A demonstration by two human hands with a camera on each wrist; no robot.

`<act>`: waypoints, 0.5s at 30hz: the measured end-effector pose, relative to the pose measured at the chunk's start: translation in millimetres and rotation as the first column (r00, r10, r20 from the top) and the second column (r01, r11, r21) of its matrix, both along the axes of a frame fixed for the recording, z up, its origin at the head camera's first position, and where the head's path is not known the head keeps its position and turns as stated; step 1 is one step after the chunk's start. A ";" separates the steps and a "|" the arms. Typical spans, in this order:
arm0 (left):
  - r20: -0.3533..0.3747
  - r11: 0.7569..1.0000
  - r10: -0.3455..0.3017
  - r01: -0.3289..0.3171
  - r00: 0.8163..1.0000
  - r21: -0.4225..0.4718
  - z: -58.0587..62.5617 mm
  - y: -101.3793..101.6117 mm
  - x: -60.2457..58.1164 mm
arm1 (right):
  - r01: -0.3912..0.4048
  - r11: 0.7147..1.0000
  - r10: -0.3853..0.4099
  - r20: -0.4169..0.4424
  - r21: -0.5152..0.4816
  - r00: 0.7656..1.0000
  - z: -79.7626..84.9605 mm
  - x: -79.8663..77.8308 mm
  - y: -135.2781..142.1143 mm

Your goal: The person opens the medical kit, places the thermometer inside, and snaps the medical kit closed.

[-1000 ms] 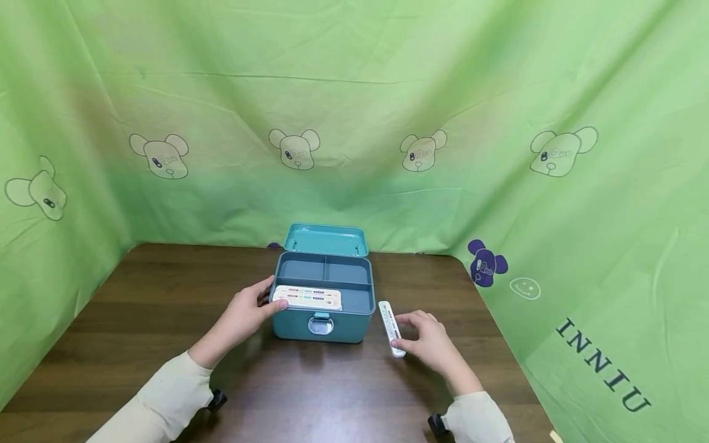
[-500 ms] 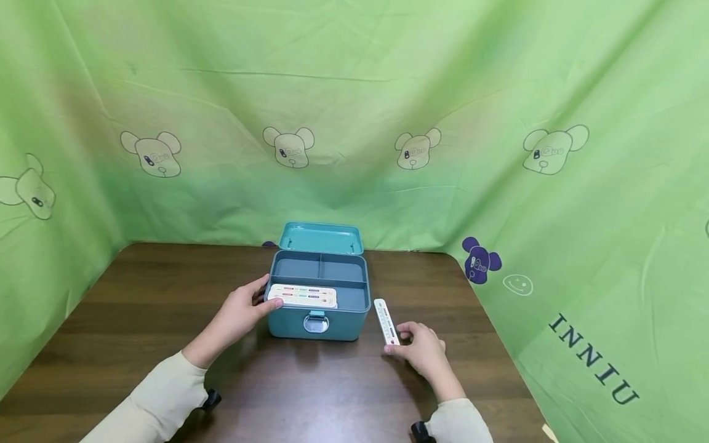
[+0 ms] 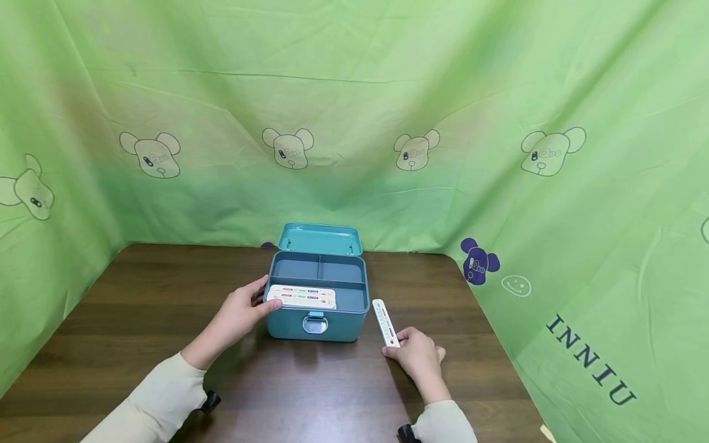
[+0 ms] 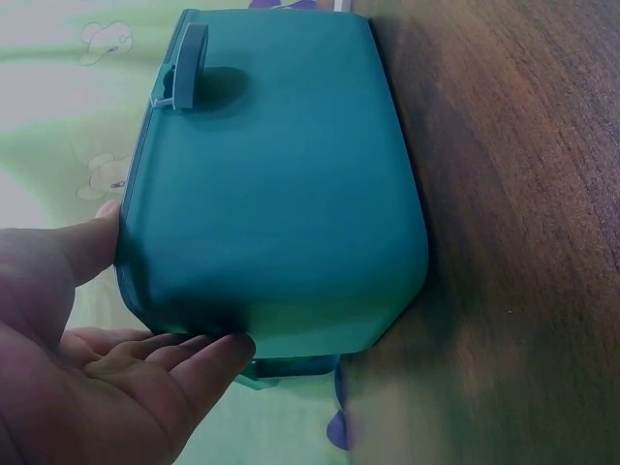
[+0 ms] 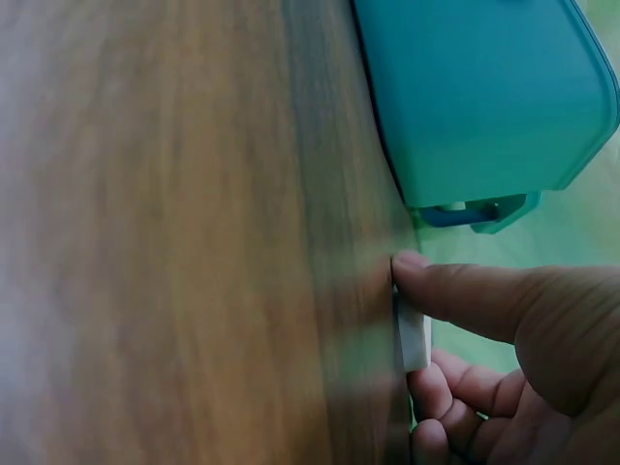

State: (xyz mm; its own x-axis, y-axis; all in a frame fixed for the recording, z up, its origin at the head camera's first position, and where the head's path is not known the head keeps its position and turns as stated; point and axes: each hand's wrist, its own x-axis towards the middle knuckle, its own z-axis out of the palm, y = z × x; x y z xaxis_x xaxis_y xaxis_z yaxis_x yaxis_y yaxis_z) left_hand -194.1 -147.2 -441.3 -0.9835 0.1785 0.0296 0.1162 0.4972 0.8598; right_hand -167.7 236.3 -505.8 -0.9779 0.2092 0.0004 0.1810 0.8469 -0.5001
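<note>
Pinching the near end of the white case, which points lengthwise away beside the box, is the nearer right hand.

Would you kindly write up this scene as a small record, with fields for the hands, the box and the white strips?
Left hand: gripping the box at its near left corner
Right hand: pinching the near end of a loose strip
Box: teal, on the table, lid open at the back
Inside: white strips, left part of front compartment; exact count unclear
Loose strip: right of the box, apart
</note>
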 end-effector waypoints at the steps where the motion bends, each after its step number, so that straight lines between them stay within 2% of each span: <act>1: 0.000 1.000 0.000 0.000 1.000 -0.004 0.0 0.1 0.1 | 0.007 1.000 -0.007 0.003 -0.004 1.000 0.6 0.1 -0.6; 7: 0.006 1.000 0.001 -0.001 1.000 -0.016 -0.8 0.1 0.1 | 0.047 0.998 -0.047 0.013 -0.045 0.999 3.5 0.1 -3.6; 15: 0.011 1.000 0.007 -0.007 1.000 -0.004 -0.6 0.0 -0.8 | 0.118 0.985 -0.126 -0.064 -0.124 0.990 0.6 -1.8 0.5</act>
